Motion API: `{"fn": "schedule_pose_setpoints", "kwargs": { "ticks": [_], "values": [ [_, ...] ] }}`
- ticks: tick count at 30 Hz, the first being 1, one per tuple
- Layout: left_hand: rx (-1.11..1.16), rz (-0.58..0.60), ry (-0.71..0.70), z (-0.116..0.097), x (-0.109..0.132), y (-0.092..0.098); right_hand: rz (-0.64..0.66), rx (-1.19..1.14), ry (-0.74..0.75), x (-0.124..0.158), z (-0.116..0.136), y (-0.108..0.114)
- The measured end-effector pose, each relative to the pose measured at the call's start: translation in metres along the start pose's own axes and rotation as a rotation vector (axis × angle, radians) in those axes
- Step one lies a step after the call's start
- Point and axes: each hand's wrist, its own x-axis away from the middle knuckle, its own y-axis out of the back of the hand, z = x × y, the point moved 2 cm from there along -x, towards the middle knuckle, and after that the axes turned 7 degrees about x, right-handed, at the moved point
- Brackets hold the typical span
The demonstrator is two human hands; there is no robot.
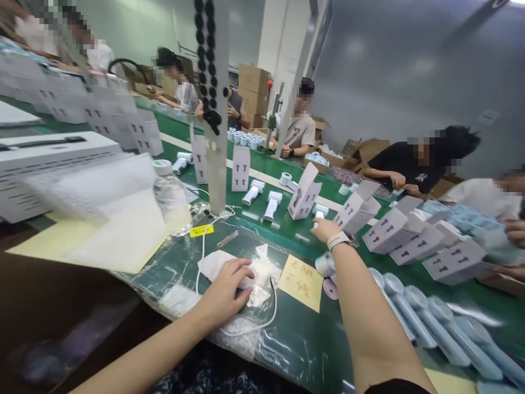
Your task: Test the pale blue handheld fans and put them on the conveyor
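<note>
My right hand (327,230), with a white watch on its wrist, stretches over the green conveyor belt. Its fingers close around the lower part of a white handheld device with a wide head (320,209); the fingertips are partly hidden. My left hand (230,287) lies palm down on a white paper piece (217,264) on the near table, fingers apart and slightly bent. Two similar white devices (254,191) lie on the belt further left. An upright printed white box (304,197) stands just left of the device at my right hand.
More open white boxes (385,232) line the belt. Blue-wrapped devices (414,306) lie in a row at right. A handwritten yellow note (301,282), white cable (274,306), clear bottle (172,202) and metal post (216,164) are nearby. Several co-workers sit across the belt.
</note>
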Motion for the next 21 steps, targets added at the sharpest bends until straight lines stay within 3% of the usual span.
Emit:
{"fn": "schedule_pose_setpoints", "kwargs": {
  "ticks": [4, 7, 9, 11, 16, 18, 21],
  "values": [
    [-0.039, 0.014, 0.015, -0.001, 0.008, 0.001, 0.086, 0.014, 0.043, -0.021, 0.015, -0.007],
    [-0.101, 0.164, -0.11, -0.016, -0.001, 0.005, 0.078, 0.007, 0.033, -0.018, 0.001, -0.007],
    [-0.101, 0.283, -0.199, -0.028, -0.026, 0.01, 0.037, -0.008, -0.001, -0.01, -0.013, 0.0],
    [-0.078, 0.364, -0.138, -0.034, -0.068, 0.013, -0.029, -0.035, -0.048, 0.005, -0.027, 0.01],
    [-0.105, 0.219, 0.043, -0.013, -0.185, -0.003, -0.206, -0.163, -0.118, 0.091, -0.051, 0.025],
    [-0.089, 0.143, 0.113, -0.001, -0.209, -0.016, -0.275, -0.256, -0.133, 0.136, -0.053, 0.019],
    [-0.017, 0.035, 0.174, 0.012, -0.219, -0.029, -0.381, -0.604, -0.108, 0.194, -0.051, 0.0]
  ]
}}
